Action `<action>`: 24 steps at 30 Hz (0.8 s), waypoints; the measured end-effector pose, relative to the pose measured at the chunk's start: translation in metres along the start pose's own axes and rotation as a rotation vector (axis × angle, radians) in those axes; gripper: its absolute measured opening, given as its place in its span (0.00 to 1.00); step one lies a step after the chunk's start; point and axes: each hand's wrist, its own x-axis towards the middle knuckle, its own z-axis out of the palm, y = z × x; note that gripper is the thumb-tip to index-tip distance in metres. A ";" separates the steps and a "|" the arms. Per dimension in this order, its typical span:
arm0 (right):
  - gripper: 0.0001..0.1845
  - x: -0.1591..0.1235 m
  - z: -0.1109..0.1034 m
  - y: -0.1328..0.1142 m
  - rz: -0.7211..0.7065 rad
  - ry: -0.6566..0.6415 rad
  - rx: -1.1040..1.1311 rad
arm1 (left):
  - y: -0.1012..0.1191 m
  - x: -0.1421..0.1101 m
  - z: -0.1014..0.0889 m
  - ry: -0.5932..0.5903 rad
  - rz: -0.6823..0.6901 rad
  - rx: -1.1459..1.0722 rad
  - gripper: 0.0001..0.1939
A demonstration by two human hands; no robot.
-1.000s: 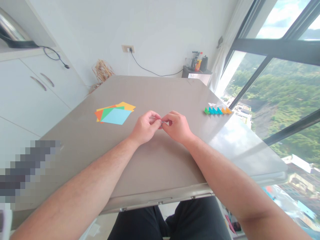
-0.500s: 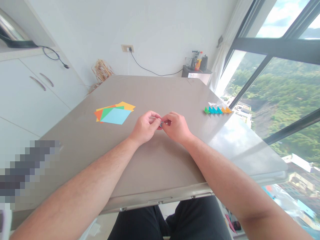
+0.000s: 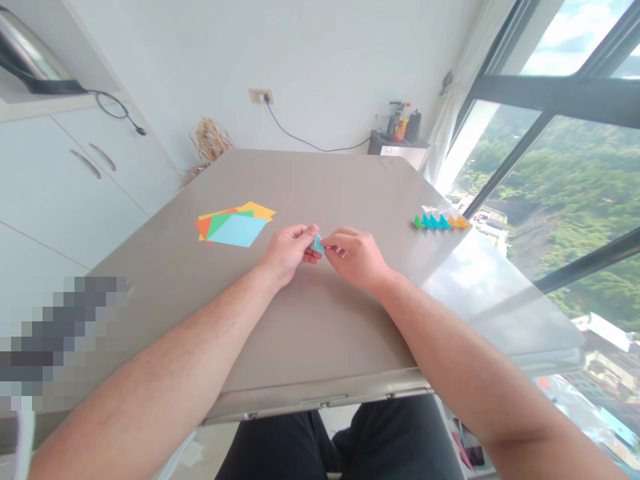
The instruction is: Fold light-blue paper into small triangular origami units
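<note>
A small folded piece of light blue paper (image 3: 317, 245) is held up between my two hands, over the table's middle. My left hand (image 3: 293, 250) pinches it from the left, thumb on top and fingers curled below. From the right, the fingertips of my right hand (image 3: 356, 253) close on its other edge. Fingers cover much of the paper, so its full shape cannot be made out. Left of my hands lies a fan of paper sheets, a light blue sheet (image 3: 237, 231) on top of green, orange and yellow ones. A row of small folded paper boats (image 3: 440, 222) stands to the right.
The grey table (image 3: 320, 180) stretches to the far wall. A large window (image 3: 550, 167) borders it on the right. Dried plant stalks (image 3: 210, 140) stand behind its left corner. A low cabinet (image 3: 399, 152) with bottles is behind its right corner.
My left hand has turned, its thumb lifting, and more of the light blue paper shows between my hands. The whole view has shifted slightly. Sheets and boats lie as before.
</note>
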 end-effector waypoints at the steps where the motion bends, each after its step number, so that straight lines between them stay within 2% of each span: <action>1: 0.14 0.000 0.000 0.001 -0.023 -0.005 -0.016 | 0.001 0.000 0.000 -0.008 -0.015 -0.010 0.25; 5: 0.15 -0.001 0.000 0.004 -0.101 -0.031 -0.094 | 0.003 -0.001 -0.002 -0.025 -0.057 -0.020 0.16; 8: 0.16 -0.001 -0.002 0.002 -0.084 -0.092 -0.163 | 0.003 -0.001 -0.003 -0.028 -0.071 -0.007 0.11; 18: 0.15 -0.001 -0.002 -0.005 -0.024 -0.143 -0.202 | 0.006 -0.001 -0.003 -0.017 -0.115 -0.013 0.12; 24: 0.17 -0.003 0.001 0.002 -0.054 -0.067 -0.108 | 0.005 -0.003 -0.001 -0.050 -0.104 -0.053 0.12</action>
